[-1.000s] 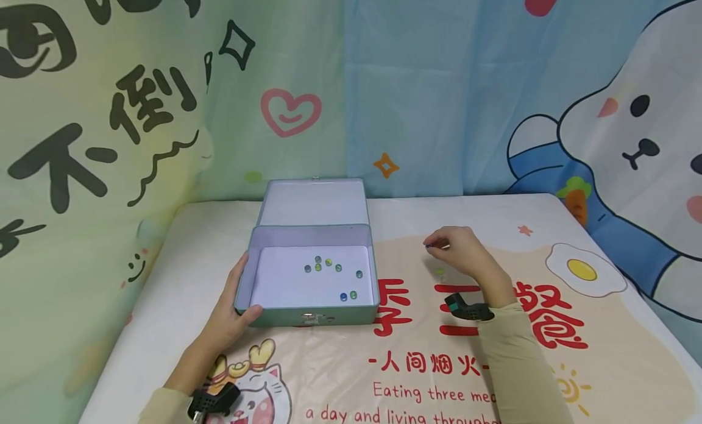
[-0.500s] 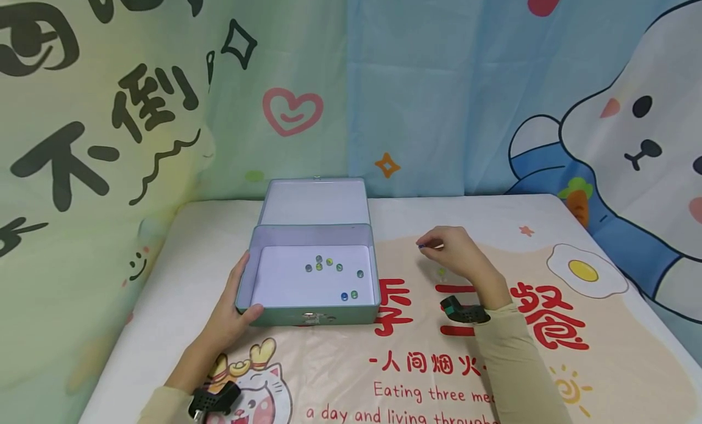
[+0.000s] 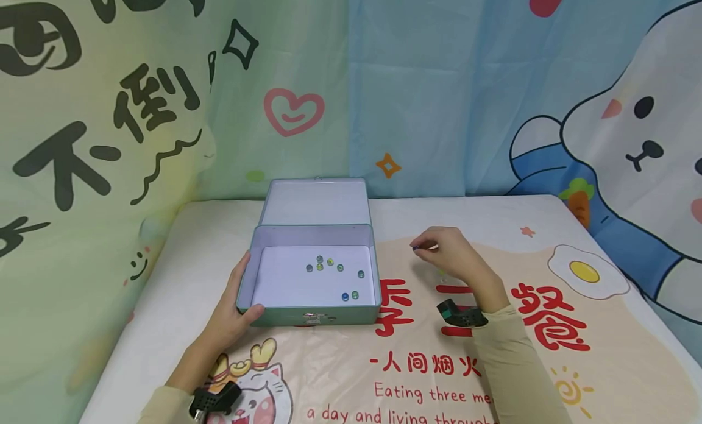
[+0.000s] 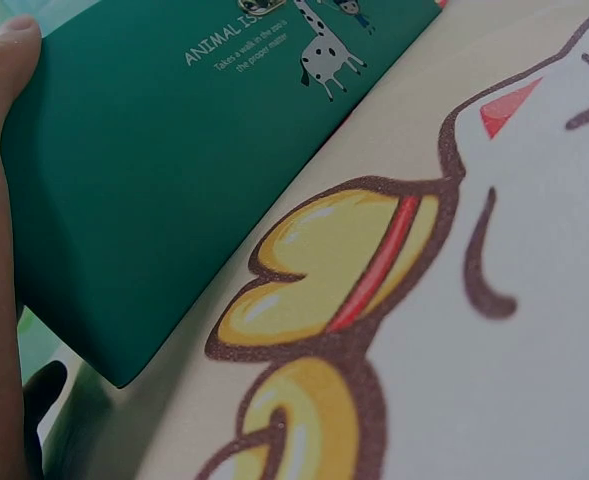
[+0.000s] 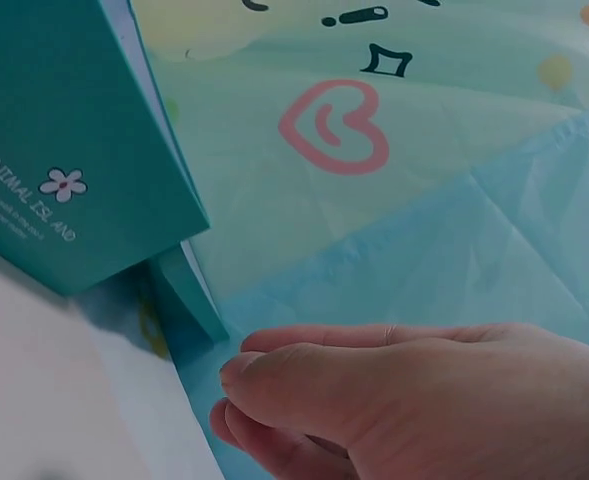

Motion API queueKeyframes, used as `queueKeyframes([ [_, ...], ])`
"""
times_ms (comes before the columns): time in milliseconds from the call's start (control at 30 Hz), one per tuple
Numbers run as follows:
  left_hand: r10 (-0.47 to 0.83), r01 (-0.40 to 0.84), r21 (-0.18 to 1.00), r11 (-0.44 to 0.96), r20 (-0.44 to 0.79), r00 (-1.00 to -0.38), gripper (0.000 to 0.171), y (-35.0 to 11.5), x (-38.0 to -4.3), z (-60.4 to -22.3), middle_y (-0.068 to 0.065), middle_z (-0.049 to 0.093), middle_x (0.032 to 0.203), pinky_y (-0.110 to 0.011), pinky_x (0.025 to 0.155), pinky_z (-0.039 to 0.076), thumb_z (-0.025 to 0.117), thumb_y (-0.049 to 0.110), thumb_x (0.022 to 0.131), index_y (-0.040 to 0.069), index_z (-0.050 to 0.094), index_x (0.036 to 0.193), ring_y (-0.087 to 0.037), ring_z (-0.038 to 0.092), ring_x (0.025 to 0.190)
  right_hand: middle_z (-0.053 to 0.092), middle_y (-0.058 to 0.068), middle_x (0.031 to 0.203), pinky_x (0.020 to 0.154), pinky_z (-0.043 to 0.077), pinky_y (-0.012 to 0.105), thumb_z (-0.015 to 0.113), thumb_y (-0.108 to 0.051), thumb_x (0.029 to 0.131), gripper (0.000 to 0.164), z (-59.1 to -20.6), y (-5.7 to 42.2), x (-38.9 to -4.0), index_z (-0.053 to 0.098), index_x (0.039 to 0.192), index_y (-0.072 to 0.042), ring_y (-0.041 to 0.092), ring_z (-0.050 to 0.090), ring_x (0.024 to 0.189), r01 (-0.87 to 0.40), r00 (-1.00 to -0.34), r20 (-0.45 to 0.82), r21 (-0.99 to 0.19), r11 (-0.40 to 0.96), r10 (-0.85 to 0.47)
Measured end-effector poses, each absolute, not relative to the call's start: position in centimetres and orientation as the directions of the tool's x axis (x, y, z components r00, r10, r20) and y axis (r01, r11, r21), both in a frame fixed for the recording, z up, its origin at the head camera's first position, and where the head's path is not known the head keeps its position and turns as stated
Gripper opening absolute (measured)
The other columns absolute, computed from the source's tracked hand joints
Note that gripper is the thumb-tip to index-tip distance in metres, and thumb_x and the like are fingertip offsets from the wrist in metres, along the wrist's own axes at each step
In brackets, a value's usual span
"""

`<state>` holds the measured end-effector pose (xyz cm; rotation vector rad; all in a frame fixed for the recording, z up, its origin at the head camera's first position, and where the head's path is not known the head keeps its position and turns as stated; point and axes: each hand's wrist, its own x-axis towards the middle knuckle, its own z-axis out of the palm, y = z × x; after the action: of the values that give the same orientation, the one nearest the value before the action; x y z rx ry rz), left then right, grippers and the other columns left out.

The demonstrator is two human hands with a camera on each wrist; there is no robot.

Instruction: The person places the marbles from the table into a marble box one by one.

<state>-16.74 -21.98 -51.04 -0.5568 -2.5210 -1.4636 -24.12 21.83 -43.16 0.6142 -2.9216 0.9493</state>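
An open green tin box (image 3: 280, 318) with a pale inside stands on the table, its lid (image 3: 315, 203) tipped back. Several green, yellowish and blue glass marbles (image 3: 330, 262) lie scattered on its floor. At the box's near left corner, my left hand (image 3: 233, 311) holds on, the thumb over the front wall and the fingers along the left side. Off to the right of the box, my right hand (image 3: 450, 253) hovers above the table. Its thumb and fingertips pinch a small dark blue marble (image 3: 415, 248), mostly covered; the right wrist view hides it behind the thumb.
Partly hidden under the right hand, a yellow-green marble (image 3: 441, 272) rests on the tablecloth. The cloth (image 3: 417, 406) is printed with red lettering and a cartoon cat. Behind the table hangs a printed curtain (image 3: 408, 107).
My right hand has drifted a short way left, toward the box, carrying the dark blue marble. The left hand keeps its place on the box, and the marbles inside lie as before.
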Motion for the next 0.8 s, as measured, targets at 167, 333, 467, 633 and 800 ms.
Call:
queueKeyframes([
  [167,0.228,0.402,0.795,0.454,0.332,-0.915,0.097,-22.1,-16.8,-51.1,-0.008,0.009,0.16,-0.077,0.098,0.018,0.063,0.056,0.081,0.027,0.007,0.154,-0.048,0.016,0.141,0.07,0.007,0.097,0.081,0.056,0.038,0.068,-0.008,0.086,0.016,-43.2,21.3,-24.0,0.072,0.101,-0.006,0.022,0.068,0.091,-0.382,-0.918,0.139,-0.559,0.736,-0.371],
  [333,0.229,0.402,0.796,0.453,0.332,-0.915,0.097,-22.1,-16.7,-51.1,-0.009,0.009,0.16,-0.077,0.099,0.018,0.063,0.057,0.081,0.027,0.007,0.154,-0.048,0.016,0.141,0.07,0.006,0.096,0.081,0.055,0.038,0.069,-0.008,0.085,0.014,-43.1,20.9,-24.1,0.073,0.099,-0.007,0.021,0.068,0.089,-0.409,-0.907,0.158,-0.553,0.726,-0.39],
  [467,0.231,0.404,0.796,0.451,0.333,-0.914,0.097,-22.1,-16.8,-51.1,-0.009,0.009,0.16,-0.076,0.099,0.018,0.063,0.057,0.081,0.026,0.006,0.154,-0.047,0.015,0.141,0.071,0.006,0.095,0.081,0.056,0.038,0.069,-0.007,0.085,0.014,-43.0,20.9,-24.1,0.073,0.098,-0.007,0.02,0.068,0.089,-0.42,-0.903,0.17,-0.545,0.725,-0.395],
  [633,0.229,0.4,0.797,0.452,0.33,-0.916,0.097,-22.1,-16.7,-51.1,-0.009,0.009,0.16,-0.076,0.099,0.018,0.063,0.056,0.081,0.027,0.007,0.154,-0.047,0.016,0.141,0.07,0.005,0.095,0.08,0.056,0.037,0.07,-0.008,0.084,0.013,-42.9,20.7,-23.9,0.073,0.097,-0.007,0.02,0.068,0.088,-0.428,-0.899,0.176,-0.552,0.716,-0.401],
  [800,0.234,0.41,0.794,0.45,0.338,-0.912,0.097,-22.2,-16.8,-51.1,-0.009,0.009,0.16,-0.076,0.099,0.018,0.064,0.055,0.081,0.025,0.007,0.154,-0.047,0.016,0.141,0.07,0.004,0.096,0.081,0.056,0.037,0.07,-0.01,0.085,0.014,-42.7,20.3,-23.6,0.072,0.098,-0.009,0.019,0.067,0.09,-0.406,-0.907,0.159,-0.569,0.715,-0.389],
])
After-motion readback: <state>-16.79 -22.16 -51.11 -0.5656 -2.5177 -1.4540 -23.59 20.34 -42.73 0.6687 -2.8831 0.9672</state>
